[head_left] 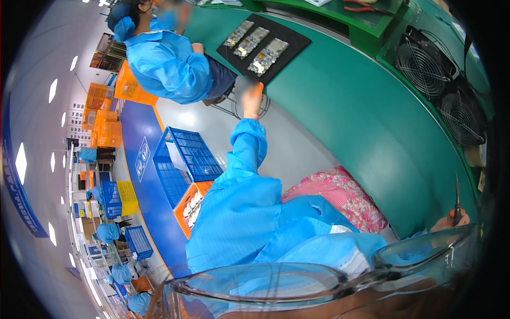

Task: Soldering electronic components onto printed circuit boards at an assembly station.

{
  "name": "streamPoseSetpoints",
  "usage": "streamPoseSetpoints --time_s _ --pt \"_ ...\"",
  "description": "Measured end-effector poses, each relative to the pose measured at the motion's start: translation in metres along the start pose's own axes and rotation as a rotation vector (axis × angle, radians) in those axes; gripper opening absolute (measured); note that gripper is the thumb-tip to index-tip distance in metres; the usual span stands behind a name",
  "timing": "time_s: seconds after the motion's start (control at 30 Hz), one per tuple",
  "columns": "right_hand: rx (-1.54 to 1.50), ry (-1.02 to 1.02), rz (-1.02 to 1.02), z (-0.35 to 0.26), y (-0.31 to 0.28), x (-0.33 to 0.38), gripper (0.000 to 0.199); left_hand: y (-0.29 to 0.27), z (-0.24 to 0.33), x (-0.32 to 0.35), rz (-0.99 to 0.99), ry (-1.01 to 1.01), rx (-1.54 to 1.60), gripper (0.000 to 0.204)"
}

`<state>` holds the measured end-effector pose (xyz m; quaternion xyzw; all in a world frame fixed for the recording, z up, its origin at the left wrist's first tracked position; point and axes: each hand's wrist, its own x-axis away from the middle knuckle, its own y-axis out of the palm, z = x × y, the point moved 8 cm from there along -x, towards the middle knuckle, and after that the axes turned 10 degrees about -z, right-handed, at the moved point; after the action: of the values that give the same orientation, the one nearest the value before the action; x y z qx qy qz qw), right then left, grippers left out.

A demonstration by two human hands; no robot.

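Note:
My left arm reaches out in a blue sleeve, and my left hand (pixel 252 103) is at the near edge of the green bench, just short of a black mat (pixel 293 41). A grey blur covers its fingers; an orange patch shows at the fingertips, and I cannot make out what they hold. On the mat lie three circuit boards, a near one (pixel 269 57), a middle one (pixel 251 42) and a far one (pixel 238 33). At the far right, my right hand (pixel 450 220) is closed around a slim pointed metal tool (pixel 457 199) with a dark handle, its tip upward.
The green bench (pixel 340 106) runs along the right, with two caged fans (pixel 423 66) and red-handled pliers (pixel 361 8) beyond. A co-worker in blue (pixel 164 66) sits at the upper left. Left of my arm stand a blue crate (pixel 194 151) and an orange crate (pixel 183 212). A floral cushion (pixel 350 194) lies near me.

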<state>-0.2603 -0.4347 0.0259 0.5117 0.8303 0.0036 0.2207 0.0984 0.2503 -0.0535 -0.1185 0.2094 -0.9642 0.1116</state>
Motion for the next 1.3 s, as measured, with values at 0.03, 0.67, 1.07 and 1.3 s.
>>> streamPoseSetpoints --time_s 0.03,0.67,1.07,1.3 --pt "0.039 -0.011 0.009 0.002 -0.004 0.000 0.019 -0.001 0.001 0.001 -0.015 0.009 0.047 0.018" --pt "0.023 -0.018 -0.114 0.008 0.015 0.003 0.020 0.202 0.082 0.271 -1.409 -0.520 0.729 0.033" --pt "-0.042 -0.079 -0.135 -0.055 0.044 0.015 0.017 0.336 0.083 0.456 -1.773 -0.950 0.655 0.031" --pt "-0.066 -0.016 -0.270 -0.074 0.063 0.028 0.016 0.308 0.100 0.427 -1.701 -1.072 1.236 0.029"
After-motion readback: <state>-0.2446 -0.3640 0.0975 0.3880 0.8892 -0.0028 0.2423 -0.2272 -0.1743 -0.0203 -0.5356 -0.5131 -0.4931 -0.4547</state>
